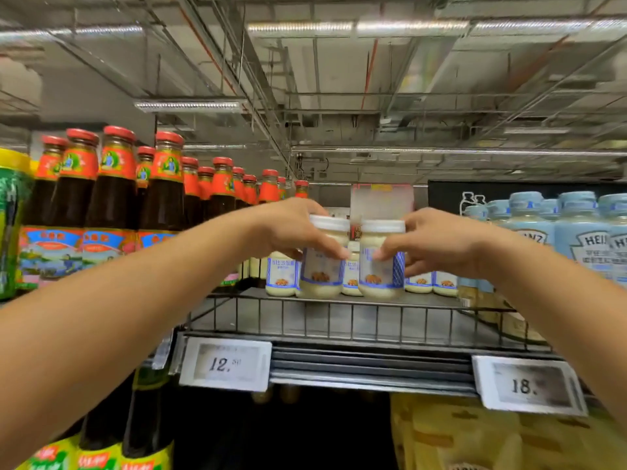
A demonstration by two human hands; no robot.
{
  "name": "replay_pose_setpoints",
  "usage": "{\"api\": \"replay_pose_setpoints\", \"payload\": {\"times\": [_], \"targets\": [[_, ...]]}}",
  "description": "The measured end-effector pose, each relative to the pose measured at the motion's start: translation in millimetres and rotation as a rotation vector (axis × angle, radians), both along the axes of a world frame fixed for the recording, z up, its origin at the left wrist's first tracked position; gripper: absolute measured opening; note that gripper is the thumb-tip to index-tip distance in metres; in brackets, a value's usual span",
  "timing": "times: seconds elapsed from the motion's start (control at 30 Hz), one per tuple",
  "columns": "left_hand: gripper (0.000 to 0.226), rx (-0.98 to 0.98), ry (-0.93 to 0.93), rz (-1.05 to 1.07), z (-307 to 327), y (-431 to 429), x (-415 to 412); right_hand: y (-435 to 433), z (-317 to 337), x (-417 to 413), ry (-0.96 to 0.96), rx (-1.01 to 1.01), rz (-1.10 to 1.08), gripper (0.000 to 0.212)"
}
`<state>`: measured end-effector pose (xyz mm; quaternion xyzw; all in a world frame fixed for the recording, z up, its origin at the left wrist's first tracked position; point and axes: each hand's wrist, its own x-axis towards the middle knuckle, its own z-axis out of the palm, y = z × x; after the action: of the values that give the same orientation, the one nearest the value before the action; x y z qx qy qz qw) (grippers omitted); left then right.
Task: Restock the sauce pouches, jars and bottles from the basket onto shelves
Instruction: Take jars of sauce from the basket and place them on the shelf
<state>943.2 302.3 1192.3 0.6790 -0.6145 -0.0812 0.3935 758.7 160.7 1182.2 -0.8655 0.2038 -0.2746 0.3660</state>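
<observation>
Two pale cream jars with white lids and blue-white labels stand side by side on the top wire-fronted shelf [339, 320]. My left hand [288, 228] grips the left jar [324, 266] around its upper part. My right hand [437, 242] grips the right jar [380, 266] from the right side, thumb on its label. Both jars seem to sit on the shelf board, in front of several more of the same jars [281, 274]. The basket is out of view.
Dark sauce bottles with red caps [115, 184] crowd the shelf to the left. Pale blue Heinz bottles [576, 239] stand to the right. Price tags [225, 362] hang on the shelf edge. Yellow pouches [475, 435] and dark bottles [112, 435] fill the shelf below.
</observation>
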Motion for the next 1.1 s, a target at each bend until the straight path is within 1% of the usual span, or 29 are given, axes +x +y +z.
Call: {"api": "replay_pose_setpoints", "payload": {"times": [0.07,0.1,0.13,0.23,0.3,0.37,0.43,0.47,0.5,0.53,0.63,0.67,0.73,0.8,0.93,1.1], "targets": [[0.052,0.054,-0.072,0.019,0.3,-10.7,3.2,-1.3,-5.2,1.9,0.049,0.001,-0.007,0.021],[0.049,0.091,-0.113,0.018,0.3,-15.7,5.4,-2.2,-7.4,3.0,0.064,0.006,-0.022,0.021],[0.046,0.126,-0.146,0.016,-0.8,-19.4,7.4,-2.8,-9.3,4.3,0.08,0.011,-0.038,0.027],[0.042,0.173,-0.199,0.006,-4.2,-26.8,9.6,-6.6,-14.6,6.8,0.1,0.074,-0.037,0.054],[0.05,0.165,-0.224,0.02,-5.6,-29.1,10.5,-7.6,-19.3,6.9,0.104,0.127,-0.009,0.059],[0.065,0.142,-0.311,0.046,-5.8,-29.2,11.6,-5.5,-21.7,5.5,0.105,0.11,-0.005,0.052],[0.093,0.094,-0.472,0.09,-4.2,-28.6,14.9,-0.9,-21.3,1.7,0.07,0.062,-0.044,0.051],[0.103,0.055,-0.547,0.098,-3.2,-28.4,17.4,0.8,-20.1,-1.0,0.043,0.037,-0.069,0.056],[0.107,0.021,-0.6,0.088,-1.9,-27.7,19.6,3.1,-18.5,-4.3,0.02,0.003,-0.08,0.062],[0.105,0.003,-0.632,0.065,-0.9,-26.9,21.6,5.7,-17.0,-7.3,0.016,-0.051,-0.08,0.065],[0.087,-0.018,-0.723,0.031,-0.7,-27.2,23.9,13.8,-15.4,-9.2,0.107,-0.318,-0.12,0.062],[0.084,-0.029,-0.748,0.036,-1.5,-29.2,23.7,15.0,-15.1,-7.5,0.13,-0.382,-0.14,0.06],[0.082,-0.041,-0.787,0.036,-3.0,-35.7,23.0,13.8,-12.7,-2.5,0.14,-0.44,-0.164,0.053],[0.083,-0.042,-0.817,0.04,-4.0,-43.6,23.4,7.7,-9.7,3.2,0.178,-0.498,-0.199,0.053],[0.081,-0.028,-0.859,0.037,-3.0,-57.0,25.2,-10.7,-6.5,15.7,0.291,-0.673,-0.292,0.067],[0.083,-0.007,-0.89,0.026,0.4,-71.6,27.1,-32.5,-6.3,32.1,0.403,-0.768,-0.356,0.079]]}}
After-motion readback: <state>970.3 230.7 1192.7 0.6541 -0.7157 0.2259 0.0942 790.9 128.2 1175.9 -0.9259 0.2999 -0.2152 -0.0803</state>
